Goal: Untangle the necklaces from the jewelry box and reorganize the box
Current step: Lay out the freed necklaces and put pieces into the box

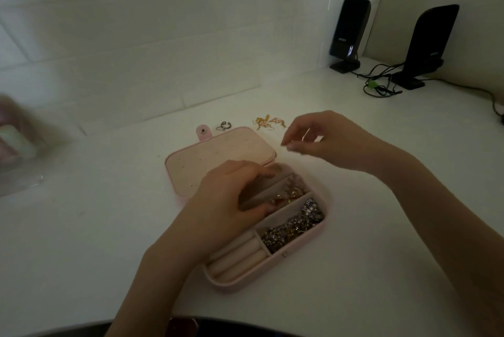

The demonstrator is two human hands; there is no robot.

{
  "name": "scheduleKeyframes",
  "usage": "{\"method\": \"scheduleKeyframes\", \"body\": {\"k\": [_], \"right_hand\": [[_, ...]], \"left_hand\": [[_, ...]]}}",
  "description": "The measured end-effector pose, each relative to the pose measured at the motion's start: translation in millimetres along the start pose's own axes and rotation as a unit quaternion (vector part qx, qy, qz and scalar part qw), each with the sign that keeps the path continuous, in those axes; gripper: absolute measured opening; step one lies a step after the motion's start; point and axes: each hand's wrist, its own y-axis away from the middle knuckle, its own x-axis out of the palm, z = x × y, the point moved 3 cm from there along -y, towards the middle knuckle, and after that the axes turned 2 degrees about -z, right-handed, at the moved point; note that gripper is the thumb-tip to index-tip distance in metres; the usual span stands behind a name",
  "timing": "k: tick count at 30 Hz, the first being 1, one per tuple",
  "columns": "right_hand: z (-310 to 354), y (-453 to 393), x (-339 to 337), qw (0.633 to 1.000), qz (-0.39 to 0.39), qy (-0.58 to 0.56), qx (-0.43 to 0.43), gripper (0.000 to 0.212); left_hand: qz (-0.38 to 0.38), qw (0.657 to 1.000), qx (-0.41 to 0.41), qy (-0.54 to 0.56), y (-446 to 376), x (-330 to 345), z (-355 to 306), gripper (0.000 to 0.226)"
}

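Note:
A pink jewelry box (305, 244) lies open on the white table, its lid (218, 156) folded flat behind it. The front right compartment holds a tangled heap of silver chains (294, 225). Gold jewelry (289, 196) sits in the middle compartment, and the ring rolls (237, 257) at the front left are bare. My left hand (226, 208) arches over the box, fingertips in the back compartment and thumb beside the gold pieces. My right hand (324, 140) hovers over the table right of the lid, thumb and forefinger tips close together. Nothing shows between them.
Gold earrings (268, 121) and a silver ring (224, 126) lie on the table behind the lid. Two black speakers (349, 34) (428, 42) with cables (381, 85) stand at the back right. A blurred pink and white object (16, 140) sits at the far left.

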Motion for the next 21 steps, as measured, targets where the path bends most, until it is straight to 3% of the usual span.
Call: {"method": "scheduleKeyframes", "body": {"k": [2,5,7,12,17,21], "right_hand": [[-10,-3,3,0.997,-0.048,0.052,-0.019,0.019],[-19,-3,20,0.997,0.010,0.070,-0.025,0.030],[-22,-5,29,0.997,0.027,0.073,-0.019,0.028],[-15,-5,31,0.994,-0.019,0.109,-0.024,0.003],[-17,-5,45,0.980,0.000,0.195,-0.036,0.015],[-16,-2,45,0.980,-0.006,0.197,-0.039,0.011]], "left_hand": [[0.020,1.000,-0.011,0.020,3,2,3,0.047],[0.026,0.999,-0.022,0.022,7,1,5,0.052],[0.023,0.999,-0.027,0.026,9,-3,7,0.054],[0.010,0.999,-0.042,0.026,20,-17,19,0.045],[-0.012,0.997,-0.068,0.024,27,-27,31,0.043],[-0.016,0.997,-0.073,0.019,28,-33,35,0.044]]}}
